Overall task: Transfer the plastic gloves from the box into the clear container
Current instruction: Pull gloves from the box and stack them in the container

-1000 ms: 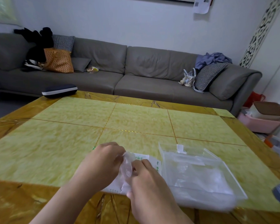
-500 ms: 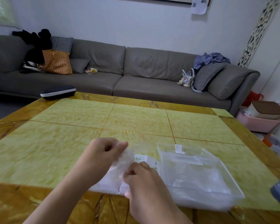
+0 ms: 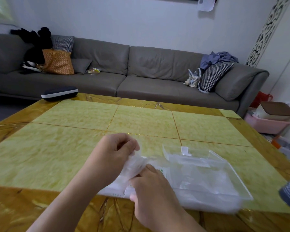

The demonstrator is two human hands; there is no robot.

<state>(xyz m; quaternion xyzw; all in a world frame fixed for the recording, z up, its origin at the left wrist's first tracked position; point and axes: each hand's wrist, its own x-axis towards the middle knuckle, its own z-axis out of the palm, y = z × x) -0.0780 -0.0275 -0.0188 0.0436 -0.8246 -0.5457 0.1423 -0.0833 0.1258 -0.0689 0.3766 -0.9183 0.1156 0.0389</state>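
Thin clear plastic gloves (image 3: 134, 166) bunch between both hands: left hand (image 3: 115, 153) pinches the film from above, fingers curled tight on it, while right hand (image 3: 151, 183) grips it from below, over the flat white cardboard box (image 3: 114, 190). Green print on the box is too blurred to read. The clear rectangular plastic container (image 3: 208, 173) sits just right of the fingers.

Yellow-green marbled table (image 3: 77, 148), grey sofa (image 3: 141, 76), seemingly houndstooth cushion (image 3: 214, 76)

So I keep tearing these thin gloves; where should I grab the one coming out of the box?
Take the bunched glove near the box opening, from above, pinching the gathered part as the left hand does; loose film likely tears.
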